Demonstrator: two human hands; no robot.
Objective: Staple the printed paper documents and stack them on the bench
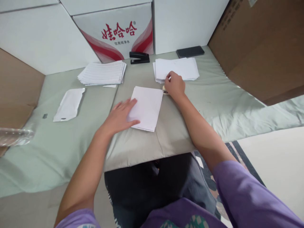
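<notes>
papers (148, 107) on cloth (71, 142) amid boxes (118, 33)

Purple tee (181, 210) with short sleeves (237, 190), a teal-and-white print (199, 221) on the front, plus some pale print (86, 226) on the left one. Bottoms (133, 193) are super dark, almost black, with white lettering (109, 199) down the left side, too cut off to read. Left hand (121, 115) and right hand (176, 85) are both bare.

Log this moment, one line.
left hand: on white sheets | right hand: by cream object at sheets' corner | black stapler: unheld
</notes>
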